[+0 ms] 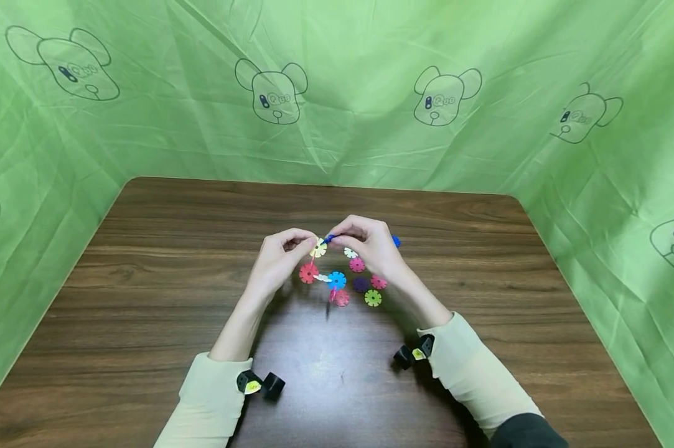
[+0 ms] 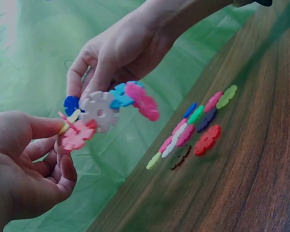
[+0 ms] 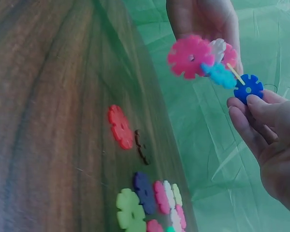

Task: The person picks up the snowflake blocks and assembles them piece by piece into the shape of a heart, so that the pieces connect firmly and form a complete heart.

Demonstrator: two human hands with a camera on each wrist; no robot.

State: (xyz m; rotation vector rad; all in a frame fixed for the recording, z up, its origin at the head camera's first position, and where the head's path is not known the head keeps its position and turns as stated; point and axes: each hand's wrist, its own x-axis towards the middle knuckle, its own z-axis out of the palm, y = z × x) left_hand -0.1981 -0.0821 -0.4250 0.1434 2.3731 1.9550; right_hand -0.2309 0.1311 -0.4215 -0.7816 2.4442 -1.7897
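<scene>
Now the left hand (image 1: 275,258) pinches a yellow disc (image 1: 319,252), the right hand (image 1: 371,246) a blue disc (image 3: 242,92); green cloth (image 1: 359,152) perhaps reads "Qoo".

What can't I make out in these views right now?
Head: part of the loose blue disc, behind the right hand.
Left wrist: part of the held blue disc, behind the white disc.
Right wrist: the lowest pink disc, cut off by the bottom edge.
Right wrist: whether the yellow disc is fully slotted; too small.
</scene>
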